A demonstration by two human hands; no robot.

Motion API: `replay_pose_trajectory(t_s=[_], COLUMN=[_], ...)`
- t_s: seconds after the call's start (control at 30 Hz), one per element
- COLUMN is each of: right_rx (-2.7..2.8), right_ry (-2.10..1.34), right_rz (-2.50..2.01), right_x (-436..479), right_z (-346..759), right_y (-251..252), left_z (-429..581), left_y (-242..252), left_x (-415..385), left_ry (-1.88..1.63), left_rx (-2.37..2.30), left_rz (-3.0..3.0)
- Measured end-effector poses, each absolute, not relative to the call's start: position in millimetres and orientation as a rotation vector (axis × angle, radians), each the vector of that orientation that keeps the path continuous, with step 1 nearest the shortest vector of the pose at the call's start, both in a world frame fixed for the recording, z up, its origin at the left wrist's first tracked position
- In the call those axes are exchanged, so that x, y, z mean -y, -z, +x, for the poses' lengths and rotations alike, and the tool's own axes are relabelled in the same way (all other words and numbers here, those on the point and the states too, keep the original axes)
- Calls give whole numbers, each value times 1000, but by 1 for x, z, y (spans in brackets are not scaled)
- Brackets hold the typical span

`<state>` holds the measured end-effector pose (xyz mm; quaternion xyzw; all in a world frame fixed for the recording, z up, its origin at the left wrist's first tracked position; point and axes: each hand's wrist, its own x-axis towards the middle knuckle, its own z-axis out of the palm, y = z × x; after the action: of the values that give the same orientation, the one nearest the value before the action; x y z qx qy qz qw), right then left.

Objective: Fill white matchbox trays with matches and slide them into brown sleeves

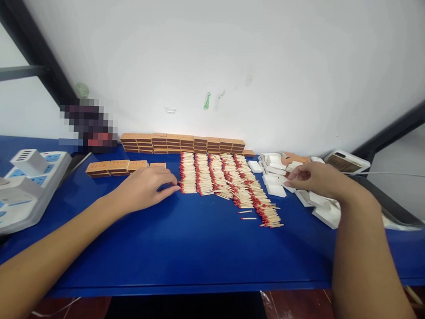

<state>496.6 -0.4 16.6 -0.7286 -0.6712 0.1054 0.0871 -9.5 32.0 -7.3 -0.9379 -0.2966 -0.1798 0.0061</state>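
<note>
My left hand (147, 189) rests on the table at the left edge of the rows of red-headed matches (206, 178). Its thumb and fingers are a little apart, fingertips by the match heads, and I see nothing between them. To the right, my right hand (314, 179) reaches over a loose heap of white inner matchbox trays (275, 186). Its thumb and fingers are closed on a white tray (295, 167), partly hidden by the fingers. Behind my left hand lies a short row of orange-brown matchboxes (118, 166). Two single matches (248, 218) lie in front of the rows.
Stacked matchboxes (181, 142) line the white wall. A white power strip (54, 182) with plugged-in adapters sits at the left of the blue table (195, 256). At the right are a phone-like white object (348, 162) with a cable and a dark flat item (388, 203).
</note>
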Motion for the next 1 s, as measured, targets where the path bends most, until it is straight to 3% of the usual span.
replay_pose_trajectory(t_s=[0.23,0.63,0.77,0.93,1.0], right_rx=[2089,2027,2149,2344,2435], right_ry=[-497,-324,-428,-1022,-1106], right_rz=[-2181,-2186,-1864,-1252,-1100], right_x=[-2,3,20,44,49], right_z=[501,480,435,338,311], right_y=[-13,-23,-37,-32,-23], left_z=[-10,-9,-6,-2,-1], left_y=[10,8,6,6,7], left_x=[-32,-31,-28,-25,-23], left_ry=[473,469,499,518,544], left_rx=[960,986,982,948,950], left_rz=[-2947,-2938,-2956,-3007,-3023])
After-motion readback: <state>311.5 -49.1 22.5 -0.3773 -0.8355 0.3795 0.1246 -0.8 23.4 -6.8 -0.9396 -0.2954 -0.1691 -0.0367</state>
